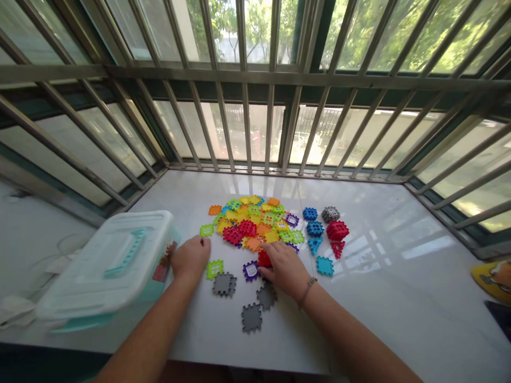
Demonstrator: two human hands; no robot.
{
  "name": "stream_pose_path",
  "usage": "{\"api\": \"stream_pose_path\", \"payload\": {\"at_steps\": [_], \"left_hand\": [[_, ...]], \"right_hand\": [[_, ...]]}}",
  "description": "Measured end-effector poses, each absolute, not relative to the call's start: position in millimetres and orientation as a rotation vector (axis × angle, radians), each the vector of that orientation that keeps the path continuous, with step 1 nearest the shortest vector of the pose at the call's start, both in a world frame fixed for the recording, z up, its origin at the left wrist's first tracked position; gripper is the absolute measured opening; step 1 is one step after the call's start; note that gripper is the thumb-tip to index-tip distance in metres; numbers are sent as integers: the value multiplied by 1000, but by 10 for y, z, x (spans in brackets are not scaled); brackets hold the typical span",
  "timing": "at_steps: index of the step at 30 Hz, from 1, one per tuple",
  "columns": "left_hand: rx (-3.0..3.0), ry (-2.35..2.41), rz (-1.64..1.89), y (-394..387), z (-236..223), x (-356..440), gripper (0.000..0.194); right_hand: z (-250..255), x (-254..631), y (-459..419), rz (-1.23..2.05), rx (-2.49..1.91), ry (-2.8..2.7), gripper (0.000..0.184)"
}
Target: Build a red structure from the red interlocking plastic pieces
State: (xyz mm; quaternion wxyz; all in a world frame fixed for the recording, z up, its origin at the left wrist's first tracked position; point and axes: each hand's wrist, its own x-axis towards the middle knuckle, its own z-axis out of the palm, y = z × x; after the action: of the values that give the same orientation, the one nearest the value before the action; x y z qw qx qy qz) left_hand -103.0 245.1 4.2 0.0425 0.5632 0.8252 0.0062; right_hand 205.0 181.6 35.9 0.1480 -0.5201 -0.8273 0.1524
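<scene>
Grasping nothing that shows, the left hand [191, 258] is resting palm down with its fingers loosely curled, on a white marble counter [379, 303]. It is lying just beside a green interlocking plastic piece [214, 269] and a clear plastic storage box [107, 260] with a teal handle [128, 252]. The right hand [285, 268] is reaching over with its fingers [268, 271] touching a red piece [264, 259], partly covering it, and I cannot tell whether they are clenching it. A purple piece [250, 271] is lying close by, and three gray pieces [251, 317] are sitting below the hands. A colorful pile of pieces [249, 223] is spreading just ahead of the fingers, with blue, gray and red pieces [315, 229] lying to its right. A thin bracelet [307, 291] is circling the right wrist.
</scene>
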Motion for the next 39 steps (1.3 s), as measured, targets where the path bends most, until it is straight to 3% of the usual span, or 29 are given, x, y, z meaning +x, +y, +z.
{"api": "stream_pose_path", "payload": {"at_steps": [4,7,10,13,18,23,29,34,39], "left_hand": [[1733,2524,29,2446,34,-1033,61],[1738,2519,34,2441,31,-1035,61],[1737,2519,29,2441,30,-1039,61],[1735,2517,16,2449,27,-1046,61],[1744,2520,-8,2464,6,-1056,62],[1738,2529,-3,2477,-51,-1083,64],[1723,2519,-14,2486,-53,-1095,63],[1716,2515,-7,2482,-36,-1085,63],[1719,2520,-1,2477,-35,-1075,63]], "right_hand": [[428,2157,1712,620,-1402,-2097,48],[414,2251,1549,1039,-1395,-1677,45],[311,2327,1336,1474,-1395,-1187,61],[167,2406,1106,1619,-1434,-853,68],[7,2587,715,1453,-1601,-871,65],[-8,2773,343,912,-1766,-1369,54],[-145,2811,130,455,-1805,-1691,65],[-233,2721,140,337,-1842,-1698,62],[-212,2812,227,422,-1763,-1818,59]]}}
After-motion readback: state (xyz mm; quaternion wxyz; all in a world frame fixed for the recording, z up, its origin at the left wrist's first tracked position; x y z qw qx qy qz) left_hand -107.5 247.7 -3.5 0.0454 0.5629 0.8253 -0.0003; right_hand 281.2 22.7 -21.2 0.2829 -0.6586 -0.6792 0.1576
